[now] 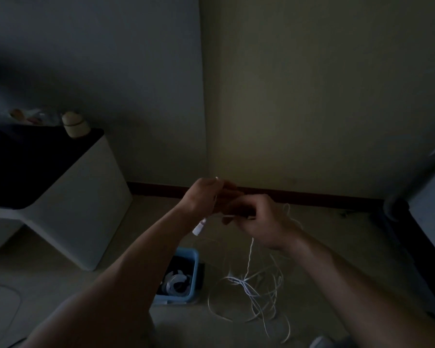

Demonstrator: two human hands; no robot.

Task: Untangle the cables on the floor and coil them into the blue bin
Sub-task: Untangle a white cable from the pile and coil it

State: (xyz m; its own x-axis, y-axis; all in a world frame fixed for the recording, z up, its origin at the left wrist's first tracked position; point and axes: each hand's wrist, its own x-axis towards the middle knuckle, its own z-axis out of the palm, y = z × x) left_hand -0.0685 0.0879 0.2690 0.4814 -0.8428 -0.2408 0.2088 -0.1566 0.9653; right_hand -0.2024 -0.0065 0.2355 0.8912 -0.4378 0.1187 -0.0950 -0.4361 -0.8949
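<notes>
The room is dim. My left hand (204,194) and my right hand (264,222) are raised in front of me, close together, both pinching a thin white cable. A white plug (199,226) dangles below my left hand. From my right hand the cable (250,252) drops to a tangled pile of white cables (256,295) on the floor. The blue bin (186,252) stands on the floor left of the pile, partly hidden by my left forearm. A coiled white cable (176,283) lies inside it.
A white table (86,197) with a dark top stands at the left, with a small jar (74,125) and blurred items on it. Walls meet in a corner ahead, with a dark baseboard (312,197). Dark furniture (425,222) lines the right side.
</notes>
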